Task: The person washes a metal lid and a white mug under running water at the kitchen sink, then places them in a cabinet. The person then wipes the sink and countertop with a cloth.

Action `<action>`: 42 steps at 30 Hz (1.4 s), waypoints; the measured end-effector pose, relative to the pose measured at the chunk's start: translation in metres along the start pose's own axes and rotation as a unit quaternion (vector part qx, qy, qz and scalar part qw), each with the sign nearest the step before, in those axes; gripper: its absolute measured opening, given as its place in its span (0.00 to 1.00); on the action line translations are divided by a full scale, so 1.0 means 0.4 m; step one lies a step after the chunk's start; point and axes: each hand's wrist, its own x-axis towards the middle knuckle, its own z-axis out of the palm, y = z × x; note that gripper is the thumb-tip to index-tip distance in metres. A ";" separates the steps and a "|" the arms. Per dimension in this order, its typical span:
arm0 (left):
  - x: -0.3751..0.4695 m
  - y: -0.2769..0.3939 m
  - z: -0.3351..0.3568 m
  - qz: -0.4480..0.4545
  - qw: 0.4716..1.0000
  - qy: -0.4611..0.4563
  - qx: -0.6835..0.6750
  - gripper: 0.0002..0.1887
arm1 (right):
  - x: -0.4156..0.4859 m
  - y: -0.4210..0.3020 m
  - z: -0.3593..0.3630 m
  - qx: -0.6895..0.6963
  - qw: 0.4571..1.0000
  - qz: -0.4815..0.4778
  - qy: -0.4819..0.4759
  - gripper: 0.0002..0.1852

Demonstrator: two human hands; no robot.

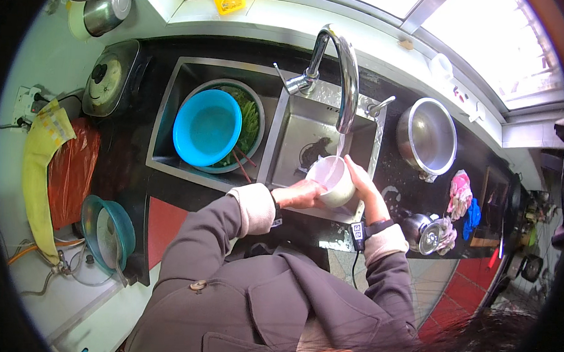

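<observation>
Both my hands hold a pale bowl (341, 193) over the right sink basin (308, 123), tilted with its mouth towards the faucet. My left hand (302, 194) grips its left rim, the thumb reaching over the edge. Around the right side curls my right hand (363, 183). A stream of water (341, 145) falls from the chrome gooseneck faucet (349, 84) into the bowl. The faucet's lever (281, 76) stands to the left of the spout. Below the bowl, a dark round drain (313, 154) shows in the basin floor.
In the left basin (163, 138), a blue plastic basin (207, 128) rests over a larger one with leafy greens (249, 115) and red chopsticks (241, 165). A metal pot (427, 135), cloths (460, 195) and a lidded steel pot (421, 231) stand on the right counter. An electric pan (109, 79) sits left.
</observation>
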 end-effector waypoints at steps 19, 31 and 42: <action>-0.097 -0.013 -0.072 -0.135 0.847 0.156 -0.490 0.20 | -0.040 0.007 0.254 -0.411 0.786 -0.448 0.114 0.19; -0.146 -0.030 -0.051 -0.052 0.611 0.258 -0.746 0.25 | -0.051 0.134 0.244 -0.164 0.936 -0.306 0.064 0.24; -0.118 -0.053 -0.025 -0.092 0.584 0.224 -0.775 0.23 | -0.076 0.038 0.234 -0.369 0.834 -0.410 0.017 0.30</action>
